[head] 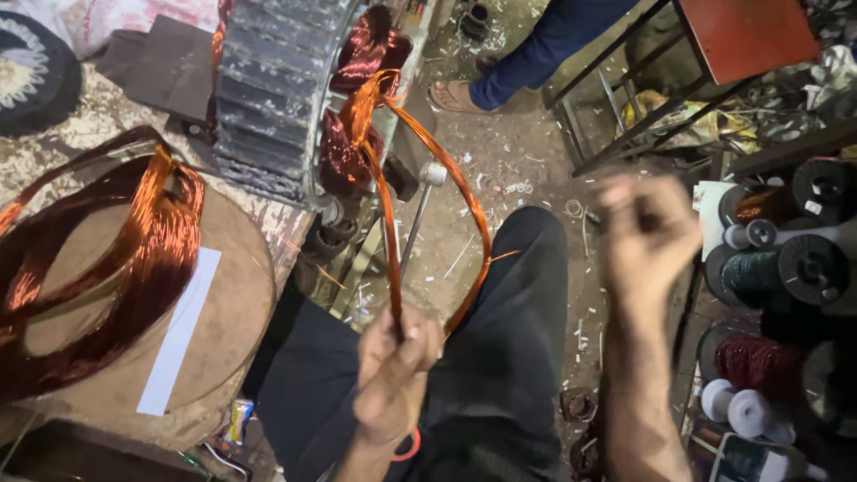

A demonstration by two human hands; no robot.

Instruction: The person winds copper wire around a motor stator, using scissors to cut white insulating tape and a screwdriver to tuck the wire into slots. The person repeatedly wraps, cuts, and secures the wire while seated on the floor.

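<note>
The left hand [393, 370] is clenched around a loop of copper wire coil [420, 178], gripping its near end above the person's lap, next to a thin metal rod [412, 223] that slants up toward the motor stator [277, 89]. The far end of the coil runs into the stator, where darker wound bundles already sit in the slots, so by my judgement the winding is partly seated and this loop is not yet bedded in. The right hand [647, 232] is raised and blurred; I cannot tell whether it grips anything. More loose copper coils [107, 259] lie on the round surface [232, 330], seemingly still waiting. Wire spools [786, 268] stand at the right.
</note>
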